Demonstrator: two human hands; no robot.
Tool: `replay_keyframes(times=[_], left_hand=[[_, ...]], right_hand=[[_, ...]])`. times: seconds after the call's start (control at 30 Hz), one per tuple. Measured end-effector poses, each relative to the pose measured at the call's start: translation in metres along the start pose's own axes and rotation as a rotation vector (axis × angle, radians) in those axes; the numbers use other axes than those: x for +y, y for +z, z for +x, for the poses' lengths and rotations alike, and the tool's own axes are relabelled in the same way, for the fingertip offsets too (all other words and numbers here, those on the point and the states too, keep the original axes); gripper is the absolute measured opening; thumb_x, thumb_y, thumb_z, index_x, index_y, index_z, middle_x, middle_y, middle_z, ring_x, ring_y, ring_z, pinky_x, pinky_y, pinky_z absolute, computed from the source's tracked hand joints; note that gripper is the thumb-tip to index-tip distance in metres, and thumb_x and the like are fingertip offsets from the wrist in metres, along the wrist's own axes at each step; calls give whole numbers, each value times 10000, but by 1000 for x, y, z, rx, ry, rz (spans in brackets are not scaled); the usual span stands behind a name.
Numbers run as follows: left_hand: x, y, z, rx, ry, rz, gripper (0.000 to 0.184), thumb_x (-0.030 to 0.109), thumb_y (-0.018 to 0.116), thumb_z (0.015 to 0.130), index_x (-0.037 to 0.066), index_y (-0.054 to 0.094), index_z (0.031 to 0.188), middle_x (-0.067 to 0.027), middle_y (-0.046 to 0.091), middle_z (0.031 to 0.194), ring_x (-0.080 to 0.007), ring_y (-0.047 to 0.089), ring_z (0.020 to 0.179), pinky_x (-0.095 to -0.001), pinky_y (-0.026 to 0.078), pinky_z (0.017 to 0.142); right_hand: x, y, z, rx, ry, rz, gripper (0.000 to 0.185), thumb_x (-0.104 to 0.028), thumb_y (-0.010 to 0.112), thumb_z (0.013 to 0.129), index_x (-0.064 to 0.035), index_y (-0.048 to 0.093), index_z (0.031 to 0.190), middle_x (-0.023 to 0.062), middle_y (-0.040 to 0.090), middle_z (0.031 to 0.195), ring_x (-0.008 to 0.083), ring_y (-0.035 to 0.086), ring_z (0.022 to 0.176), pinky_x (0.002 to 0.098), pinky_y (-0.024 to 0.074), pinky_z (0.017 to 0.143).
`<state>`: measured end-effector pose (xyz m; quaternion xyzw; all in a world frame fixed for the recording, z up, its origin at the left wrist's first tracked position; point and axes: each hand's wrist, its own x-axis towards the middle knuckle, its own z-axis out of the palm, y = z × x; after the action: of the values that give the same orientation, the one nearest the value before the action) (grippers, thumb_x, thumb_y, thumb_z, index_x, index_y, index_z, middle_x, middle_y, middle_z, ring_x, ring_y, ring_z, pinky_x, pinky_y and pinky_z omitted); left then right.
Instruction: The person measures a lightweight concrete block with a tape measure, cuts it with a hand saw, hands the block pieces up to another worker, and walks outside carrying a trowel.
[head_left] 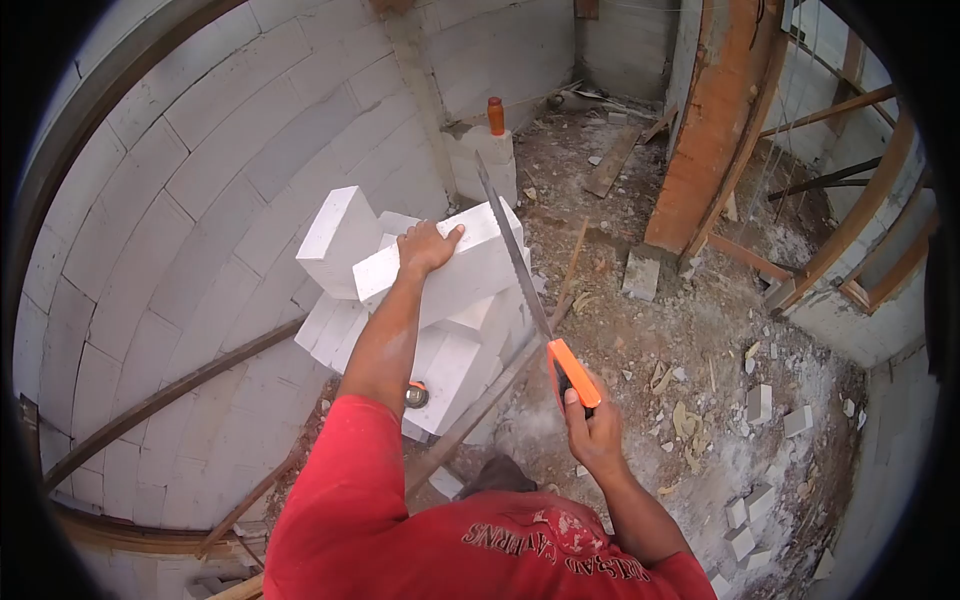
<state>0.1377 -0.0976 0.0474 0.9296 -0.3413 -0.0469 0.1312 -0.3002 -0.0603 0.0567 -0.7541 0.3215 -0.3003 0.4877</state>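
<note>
My left hand (427,247) presses down on top of a long white block (450,265), thumb spread away from the fingers. In my right hand (593,428) is a hand saw (519,265), gripped by its orange and black handle. The blade points up and away, passing close by the block's right end; I cannot tell whether it touches. Under and around the block lies a stack of more white blocks (440,365), with one block (335,240) standing tilted behind on the left. A round tape measure (416,394) rests on the stack beside my left forearm.
A block wall (230,170) curves along the left, with a wooden pole (170,405) leaning near it. An orange bottle (496,116) stands on blocks at the back. An orange-brown post (705,130) rises on the right. Block offcuts (760,403) and rubble litter the dirt floor.
</note>
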Motion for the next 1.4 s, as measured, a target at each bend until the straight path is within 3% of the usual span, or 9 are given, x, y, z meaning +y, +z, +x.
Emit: replay_keyframes(times=[0.13,0.43,0.53,0.77,0.87,0.93,1.03,1.23,1.4], left_hand=[[5,4,-22,101,36,12,837,728,511,914,-11,631,1287,-182,632,1309,-325,526,1285,-506,328,1091],[9,17,-56,271,134,22,825,729,537,910,-14,632,1255,-177,620,1250,-322,514,1260,-512,302,1084],[17,8,-61,235,108,47,827,726,548,907,8,611,1312,-167,615,1292,-302,505,1283,-490,306,1084],[17,8,-54,229,18,3,775,694,621,876,32,647,1278,-150,637,1262,-292,526,1243,-453,323,1061],[13,2,-57,212,124,-76,738,673,630,882,39,666,1257,-135,647,1257,-272,534,1220,-433,330,1049],[10,7,-57,259,160,-76,714,652,641,885,41,673,1253,-126,650,1250,-265,537,1211,-428,330,1049],[18,6,-63,269,174,-48,691,616,647,896,45,658,1284,-114,642,1258,-275,530,1221,-435,320,1066],[5,12,-56,217,166,-77,670,523,635,905,51,597,1379,-118,606,1351,-290,485,1327,-479,263,1132],[4,-2,-44,-32,264,28,1229,475,933,526,-11,372,1506,-214,455,1479,-365,399,1398,-562,266,1153]], right_hand=[[10,14,-6,55,-190,-42,446,-255,599,1013,-36,554,1400,246,712,909,408,714,850,463,538,747],[20,-11,-69,-132,-48,-104,447,-207,633,990,18,545,1367,279,698,911,418,717,805,450,545,673],[29,-20,-87,-57,-189,-69,439,-205,624,992,13,541,1365,282,693,896,436,712,833,474,542,701],[11,29,24,-108,-90,-88,369,-164,593,1005,-5,559,1337,259,688,1090,445,698,975,430,550,843],[30,-3,-56,-130,-73,-86,374,-152,593,1005,7,550,1341,259,686,1098,423,701,1014,427,546,856],[42,-18,-102,-48,-93,-19,387,-155,633,982,5,552,1324,263,698,932,424,726,876,474,555,714],[35,17,-51,-126,-23,-27,376,-173,594,1013,28,550,1328,253,686,1077,371,707,999,414,535,850],[3,35,22,-112,-92,-32,414,-276,593,1026,5,562,1328,229,702,945,326,702,816,400,525,748],[-10,31,32,-82,-160,-31,424,-303,616,1003,4,591,1294,250,704,868,442,708,827,484,542,731]])
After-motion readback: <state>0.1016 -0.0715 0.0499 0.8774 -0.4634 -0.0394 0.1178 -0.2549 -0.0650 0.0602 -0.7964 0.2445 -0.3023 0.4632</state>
